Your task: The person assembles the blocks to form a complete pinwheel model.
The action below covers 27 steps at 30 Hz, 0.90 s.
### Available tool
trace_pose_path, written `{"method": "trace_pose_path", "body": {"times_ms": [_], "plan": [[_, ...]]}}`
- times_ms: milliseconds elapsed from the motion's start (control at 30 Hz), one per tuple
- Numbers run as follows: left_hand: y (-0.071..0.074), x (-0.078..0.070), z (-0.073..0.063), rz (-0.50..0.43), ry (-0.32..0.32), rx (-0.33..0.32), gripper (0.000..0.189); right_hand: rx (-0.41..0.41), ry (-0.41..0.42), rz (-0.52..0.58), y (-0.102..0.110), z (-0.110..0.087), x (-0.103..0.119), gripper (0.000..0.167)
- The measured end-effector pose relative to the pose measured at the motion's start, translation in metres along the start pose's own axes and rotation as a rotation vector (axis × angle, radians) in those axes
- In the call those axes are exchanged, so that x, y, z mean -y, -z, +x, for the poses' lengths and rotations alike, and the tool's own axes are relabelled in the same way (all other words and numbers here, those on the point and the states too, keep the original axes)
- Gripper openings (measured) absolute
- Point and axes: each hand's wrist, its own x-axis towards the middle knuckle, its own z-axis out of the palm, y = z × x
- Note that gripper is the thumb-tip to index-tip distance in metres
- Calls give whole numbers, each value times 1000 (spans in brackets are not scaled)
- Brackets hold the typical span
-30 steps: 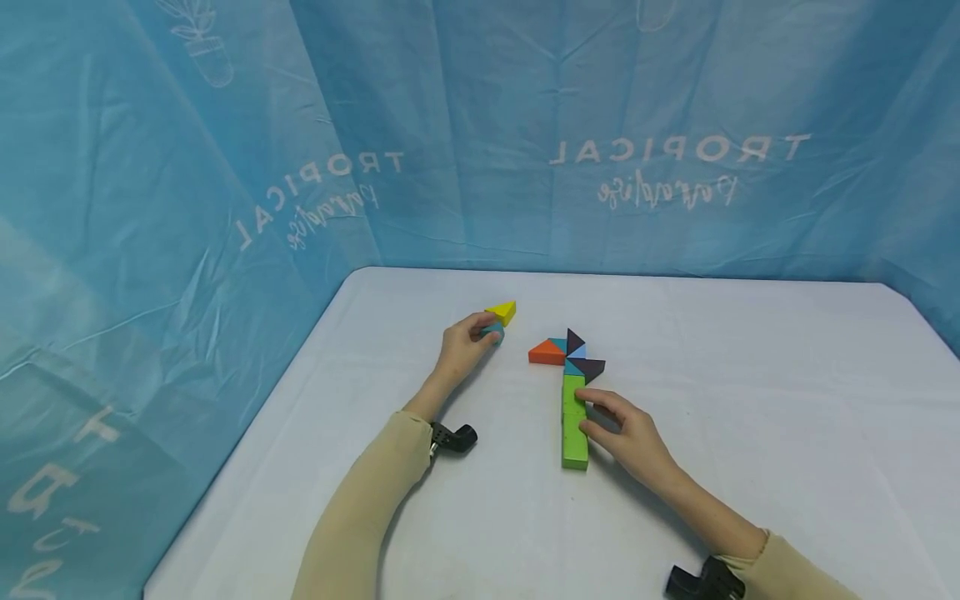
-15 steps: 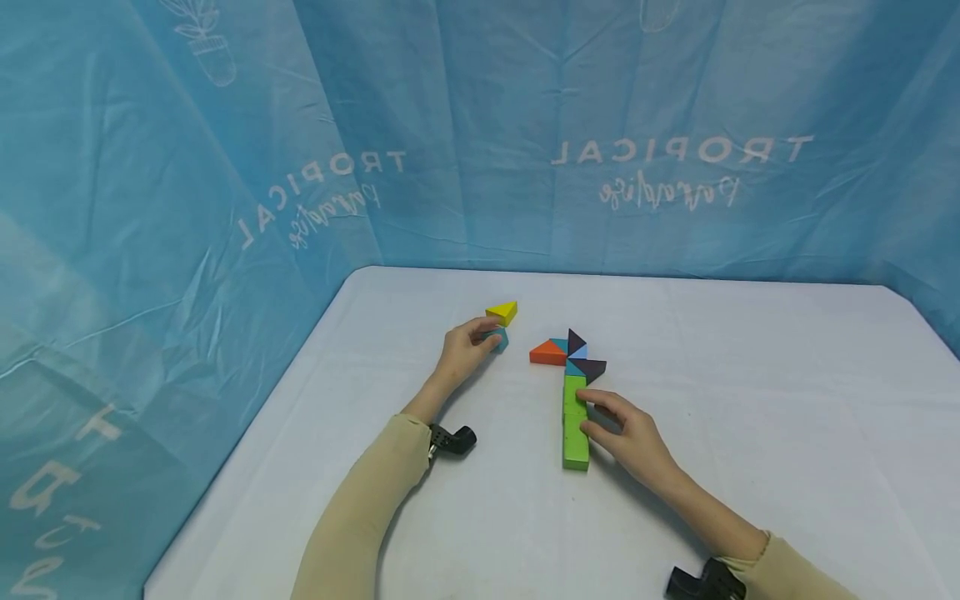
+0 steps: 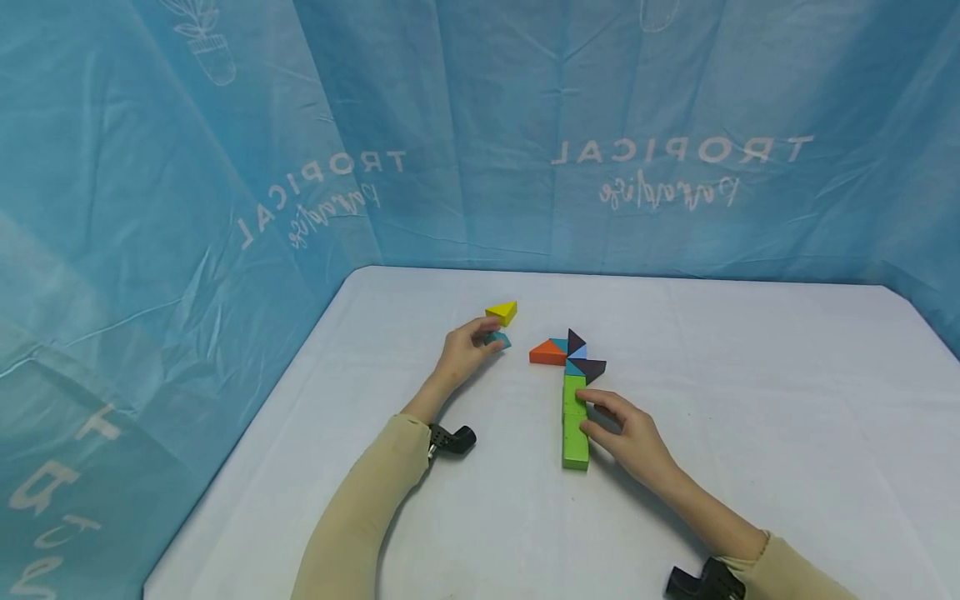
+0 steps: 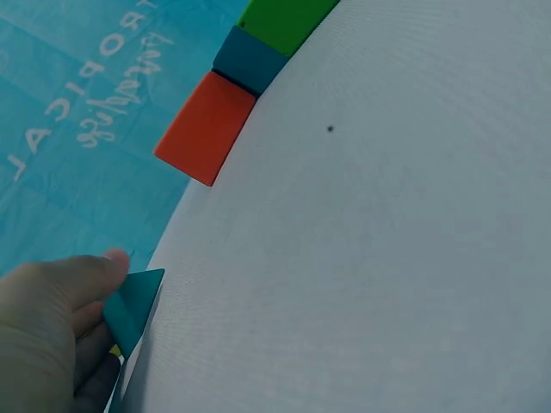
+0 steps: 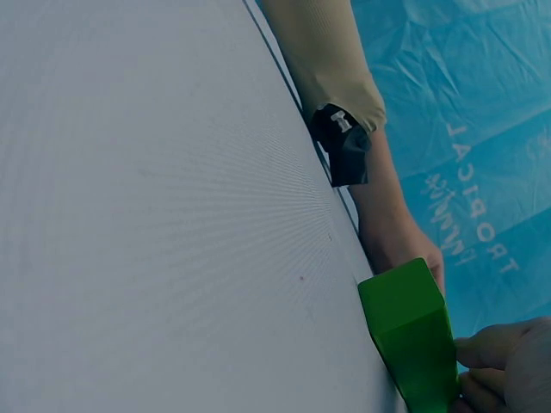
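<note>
My left hand (image 3: 462, 348) pinches a teal triangular block (image 4: 132, 310) between thumb and fingers, just above the white table. Right behind those fingers in the head view lies a yellow triangular block (image 3: 504, 312). Two green blocks (image 3: 575, 442) lie end to end in a column. At the column's far end, an orange triangular block (image 3: 547, 353), dark triangular blocks (image 3: 591, 368) and smaller blue ones form a pinwheel shape. My right hand (image 3: 630, 437) rests its index fingertip and thumb against the right side of the green blocks, fingers loosely bent; the right wrist view shows the thumb at the green edge.
A white cloth covers the table (image 3: 750, 400). Behind and to the left hangs a blue printed curtain (image 3: 480, 167). Black wrist cameras (image 3: 453, 440) sit on both wrists, low over the cloth.
The teal block has turned in my left hand's fingers, one end now pointing right and lower. The left hand has shifted only slightly. The right hand and the arranged blocks stay in place.
</note>
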Motion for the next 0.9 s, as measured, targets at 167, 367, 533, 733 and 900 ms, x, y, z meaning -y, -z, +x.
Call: {"method": "trace_pose_path", "body": {"times_ms": [167, 367, 533, 733, 900], "plan": [[-1, 1, -1, 31, -13, -7, 37, -2, -8, -5, 0, 0, 1, 39], [-1, -1, -1, 65, 1, -38, 29, 0, -18, -8, 0, -1, 2, 39], [1, -1, -1, 90, 47, -56, 28, 0, -16, -8, 1, -1, 3, 39], [5, 0, -5, 14, 21, -31, 33, 1, -2, 2, 0, -1, 2, 39], [12, 2, -8, -31, 24, 19, 40, -1, -6, 0, 0, 0, 2, 39]]}}
